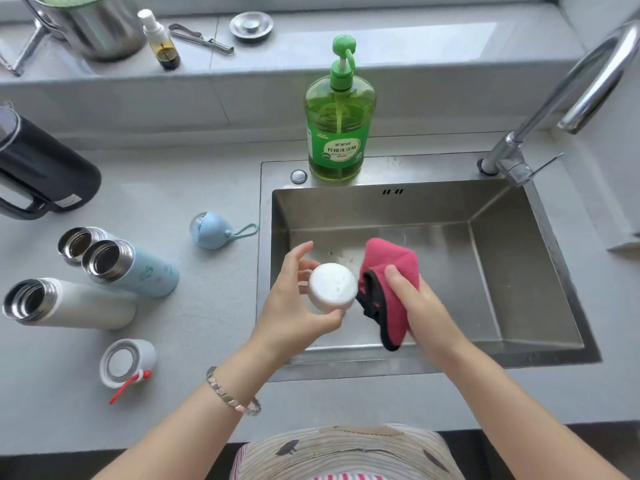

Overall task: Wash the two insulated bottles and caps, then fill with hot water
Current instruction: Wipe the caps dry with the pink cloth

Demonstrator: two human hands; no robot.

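Over the left side of the steel sink [485,209], my left hand [294,306] holds a white bottle cap [332,287], its flat top facing up. Right beside the cap, my right hand [415,299] grips a folded pink cloth [388,268] with a black edge. On the counter to the left lie open bottles: a white one [86,304], a light blue one [145,271] and a third [74,242] mostly hidden behind it. A blue cap [211,230] with a loop and a white cap [126,362] with a red strap rest on the counter.
A green dish soap pump bottle [337,133] stands on the sink's back rim. The tap [554,109] arches at the right. A black kettle [38,168] lies at the far left. On the back ledge are a steel pot [93,26], a small spray bottle [161,39], a metal tool and a sink strainer [251,26].
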